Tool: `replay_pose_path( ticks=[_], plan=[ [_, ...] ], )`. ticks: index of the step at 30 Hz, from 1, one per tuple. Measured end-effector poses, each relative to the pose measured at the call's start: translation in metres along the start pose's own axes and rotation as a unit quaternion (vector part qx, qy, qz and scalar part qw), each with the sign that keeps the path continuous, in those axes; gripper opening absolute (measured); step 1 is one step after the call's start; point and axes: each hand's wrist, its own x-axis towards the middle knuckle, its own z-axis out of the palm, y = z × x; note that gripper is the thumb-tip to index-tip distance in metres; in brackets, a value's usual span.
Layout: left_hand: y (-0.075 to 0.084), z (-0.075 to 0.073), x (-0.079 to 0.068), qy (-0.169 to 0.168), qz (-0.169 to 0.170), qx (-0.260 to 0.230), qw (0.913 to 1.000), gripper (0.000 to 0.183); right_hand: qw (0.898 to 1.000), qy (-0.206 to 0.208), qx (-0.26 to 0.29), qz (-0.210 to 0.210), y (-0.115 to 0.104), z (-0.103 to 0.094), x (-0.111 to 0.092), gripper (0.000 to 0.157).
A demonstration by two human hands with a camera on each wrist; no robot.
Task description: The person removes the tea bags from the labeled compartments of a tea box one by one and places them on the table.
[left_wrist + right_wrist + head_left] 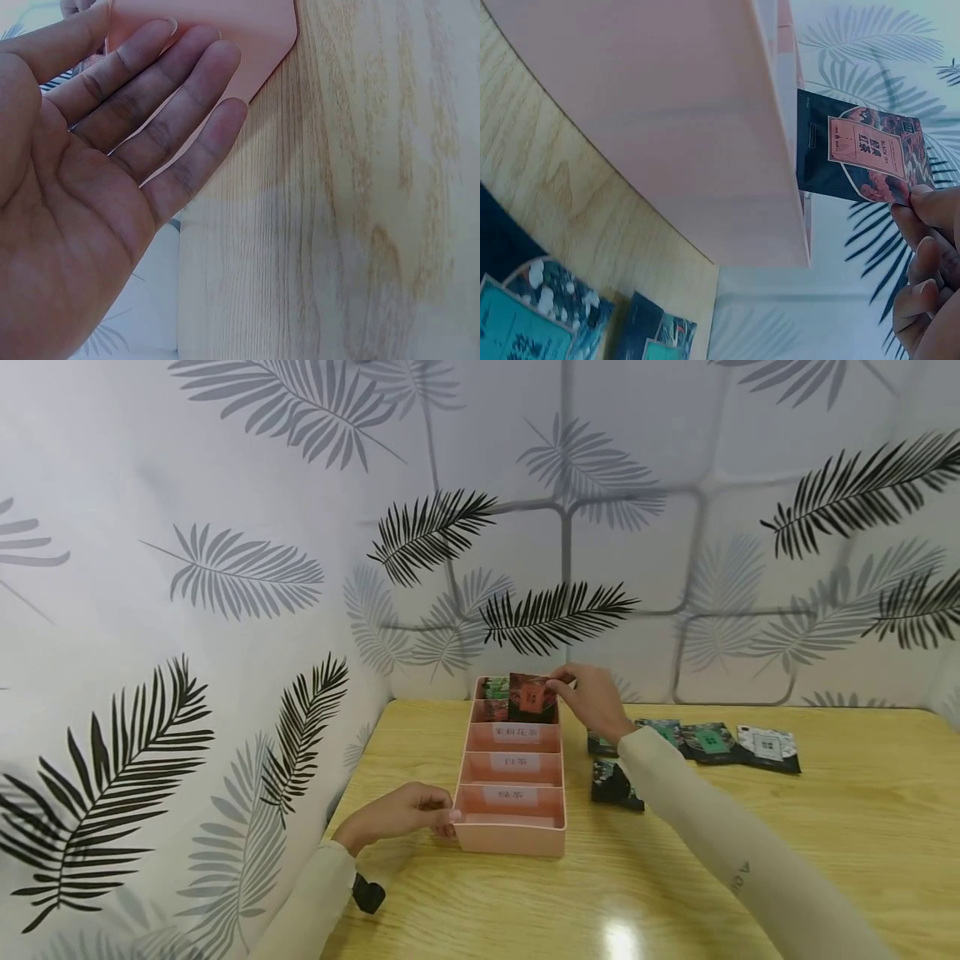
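A pink divided storage box (510, 841) stands on the table, with labelled compartments in a row. My left hand (411, 812) holds its front left corner, thumb at the rim and fingers along the outside wall; the left wrist view shows these fingers (161, 124) nearly straight against the pink box. Over a rear compartment, my right hand (596, 697) pinches a black-and-red tea sachet (531, 696) by its edge between thumb and fingertips. In the right wrist view, "BLACK TEA" is printed on the sachet (866, 146), whose lower end reaches the box's rim.
Green and red sachets (495, 687) sit in the rear compartments. Right of the box lie several more: a dark crumpled one (615, 785), a green-labelled one (708, 741) and a white-labelled one (767, 746). A leaf-patterned curtain (637, 543) hangs behind the wooden table (847, 810).
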Motion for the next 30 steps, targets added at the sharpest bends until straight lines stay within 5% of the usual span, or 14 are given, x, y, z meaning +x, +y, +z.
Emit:
replay_pose_path(
  ticks=[16,30],
  plan=[
    [-0.001,0.002,0.001,0.005,-0.008,-0.001,1.0000,0.028,1.000,0.027,-0.013,0.004,0.013,-0.043,-0.014,0.021],
    [-0.003,0.001,0.003,0.003,-0.006,-0.002,1.0000,0.028,0.999,0.005,-0.023,0.036,0.033,-0.061,-0.038,0.023]
  ],
)
